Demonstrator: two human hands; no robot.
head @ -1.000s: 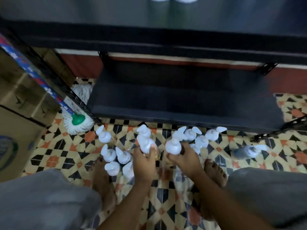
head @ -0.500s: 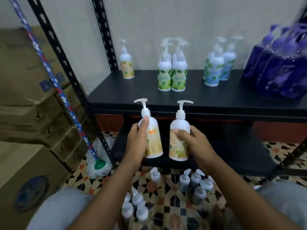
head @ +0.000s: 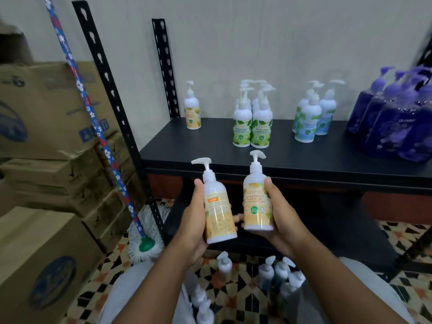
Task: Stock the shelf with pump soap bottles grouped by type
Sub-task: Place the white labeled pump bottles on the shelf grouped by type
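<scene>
Head view: my left hand and right hand each wrap an upright yellow bottle, the matching lone bottle standing up-left on the shelf, nearer my left.

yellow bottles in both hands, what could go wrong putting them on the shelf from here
1. The left hand holds its yellow bottle tilted with the back label showing; set down that way it may wobble or face backward.
2. The lone yellow bottle stands at the shelf's far left; reaching past the green-label bottles could topple them.
3. Loose bottles on the floor sit close to the knees and could get kicked.
</scene>
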